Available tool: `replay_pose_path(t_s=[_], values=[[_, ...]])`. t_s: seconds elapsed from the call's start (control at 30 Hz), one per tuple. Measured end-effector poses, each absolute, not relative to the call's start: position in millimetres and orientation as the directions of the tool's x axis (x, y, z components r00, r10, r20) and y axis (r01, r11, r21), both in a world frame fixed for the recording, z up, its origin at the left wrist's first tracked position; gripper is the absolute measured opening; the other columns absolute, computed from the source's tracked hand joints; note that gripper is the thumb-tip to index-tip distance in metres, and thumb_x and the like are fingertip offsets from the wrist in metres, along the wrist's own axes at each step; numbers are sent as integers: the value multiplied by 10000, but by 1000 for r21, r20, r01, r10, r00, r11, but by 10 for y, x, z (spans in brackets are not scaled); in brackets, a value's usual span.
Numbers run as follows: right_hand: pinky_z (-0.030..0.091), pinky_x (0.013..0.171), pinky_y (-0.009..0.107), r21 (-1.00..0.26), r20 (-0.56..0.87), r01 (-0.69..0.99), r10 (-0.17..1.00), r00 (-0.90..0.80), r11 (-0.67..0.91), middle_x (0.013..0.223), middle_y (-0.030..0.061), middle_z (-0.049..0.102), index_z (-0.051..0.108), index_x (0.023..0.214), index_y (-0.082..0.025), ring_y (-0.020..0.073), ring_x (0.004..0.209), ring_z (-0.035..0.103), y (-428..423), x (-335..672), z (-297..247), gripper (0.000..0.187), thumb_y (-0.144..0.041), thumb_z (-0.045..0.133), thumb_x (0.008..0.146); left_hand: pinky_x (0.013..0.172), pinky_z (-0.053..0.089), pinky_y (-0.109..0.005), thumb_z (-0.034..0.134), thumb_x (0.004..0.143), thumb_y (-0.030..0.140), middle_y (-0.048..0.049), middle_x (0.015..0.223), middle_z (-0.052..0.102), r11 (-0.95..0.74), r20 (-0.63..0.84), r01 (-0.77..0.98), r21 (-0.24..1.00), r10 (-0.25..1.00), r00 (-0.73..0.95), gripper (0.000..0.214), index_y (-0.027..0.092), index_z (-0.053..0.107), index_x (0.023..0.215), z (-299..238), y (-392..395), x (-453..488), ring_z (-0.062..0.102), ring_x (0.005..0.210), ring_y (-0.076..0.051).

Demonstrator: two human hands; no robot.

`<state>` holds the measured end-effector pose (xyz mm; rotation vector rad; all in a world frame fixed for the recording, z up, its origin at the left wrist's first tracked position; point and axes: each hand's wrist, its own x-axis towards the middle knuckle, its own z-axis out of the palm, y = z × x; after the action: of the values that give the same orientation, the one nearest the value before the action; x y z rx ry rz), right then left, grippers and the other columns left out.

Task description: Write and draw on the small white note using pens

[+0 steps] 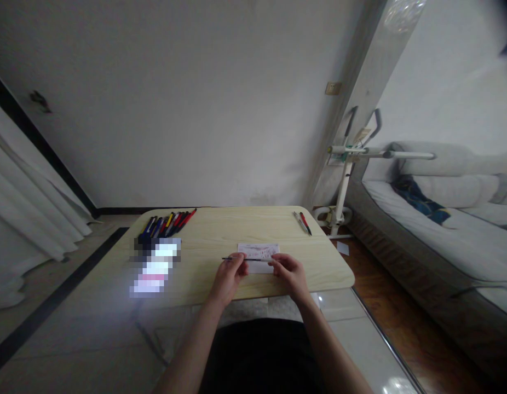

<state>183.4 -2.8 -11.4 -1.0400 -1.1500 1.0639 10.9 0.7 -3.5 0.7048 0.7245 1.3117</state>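
Observation:
A thin dark pen [253, 259] lies level between both hands, just above a small white card [258, 251] on the light wooden table [220, 230]. My left hand [229, 276] pinches the pen near its left end. My right hand [289, 272] pinches its right end. Both hands hover over the near half of the table.
A row of several pens [168, 223] in blue, yellow, red and black lies at the far left of the table, with blurred cards [155, 266] below them. Two pens [303, 222] lie at the far right. An exercise machine [344, 175] and a sofa [442, 219] stand to the right.

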Motion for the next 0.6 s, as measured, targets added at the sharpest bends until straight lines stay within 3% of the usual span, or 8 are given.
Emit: replay_pose_path(t_s=[0.6], values=[[423,473,236,-981,179,-65,981,70,184,627,15,618,627,806,-165,110,496,516,-31,1828,-107,229,-329,648,648,536,417,-208,664,634,285,-21,635,588,134,-84,-574,808,990,113,242,111,602,789,-49,8,113,537,570,-93]])
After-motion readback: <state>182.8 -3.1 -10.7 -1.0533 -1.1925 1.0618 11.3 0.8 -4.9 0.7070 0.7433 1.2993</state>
